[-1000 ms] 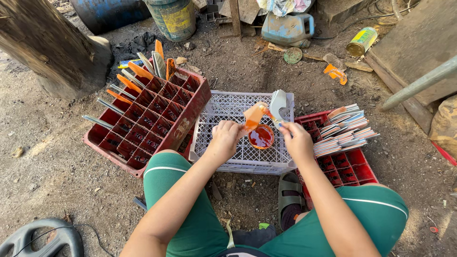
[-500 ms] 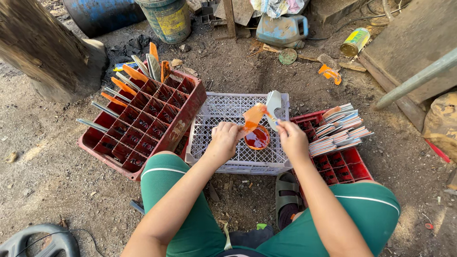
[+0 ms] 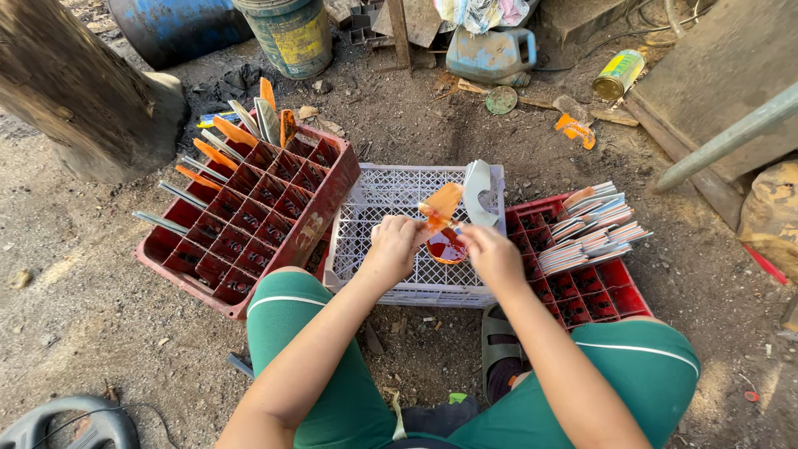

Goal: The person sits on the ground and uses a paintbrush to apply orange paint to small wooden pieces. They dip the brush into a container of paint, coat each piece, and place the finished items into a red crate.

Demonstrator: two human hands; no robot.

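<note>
Pinched by the left hand (image 3: 397,246) grip, an orange-coated blade (image 3: 440,206) stands over the white crate (image 3: 391,189), right hand (image 3: 492,256) closed at its base (thin, stiff, probably wet: hold the uncoated end), dip cup (image 3: 447,248) at 6 o'clock.

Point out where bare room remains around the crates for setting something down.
Bare dirt lies left of the tilted red crate below the log, and right of the second red crate. The white crate top is open behind both hands. Crowded: the blade stack.
</note>
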